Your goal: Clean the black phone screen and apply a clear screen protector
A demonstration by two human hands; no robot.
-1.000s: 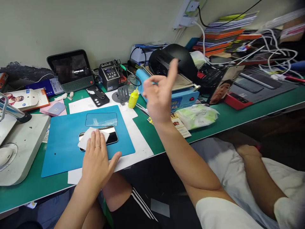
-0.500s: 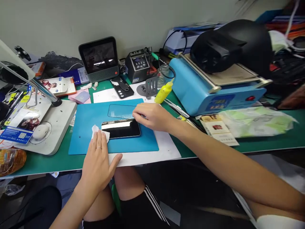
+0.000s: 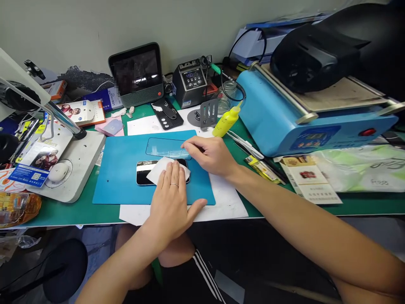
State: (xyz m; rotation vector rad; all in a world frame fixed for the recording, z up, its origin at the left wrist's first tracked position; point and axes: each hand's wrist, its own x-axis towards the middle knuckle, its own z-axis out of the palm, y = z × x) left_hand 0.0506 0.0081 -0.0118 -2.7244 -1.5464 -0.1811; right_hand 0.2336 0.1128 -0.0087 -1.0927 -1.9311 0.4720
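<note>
My left hand (image 3: 171,196) lies flat with its fingers stretched out, pressing a white wipe (image 3: 155,172) onto the dark screen of a phone (image 3: 143,166). The phone rests face up on a blue mat (image 3: 118,169), partly covered by the wipe and fingers. Just behind it on the mat is a clear, black-edged glass screen protector (image 3: 163,145). My right hand (image 3: 210,154) is closed, thumb and index finger together at the right end of that glass. Whether anything is between those fingertips is hidden.
A yellow bottle (image 3: 227,121), a metal stand (image 3: 209,114) and a black phone back (image 3: 167,114) stand or lie behind the mat. A blue machine (image 3: 268,118) is at right, near a cigarette pack (image 3: 308,175). A lamp base (image 3: 84,169) stands left.
My left hand has slid the wipe rightward, from the phone's left end to over its middle and right. My right hand stays near the glass, fingers still closed. The view has shifted slightly.
</note>
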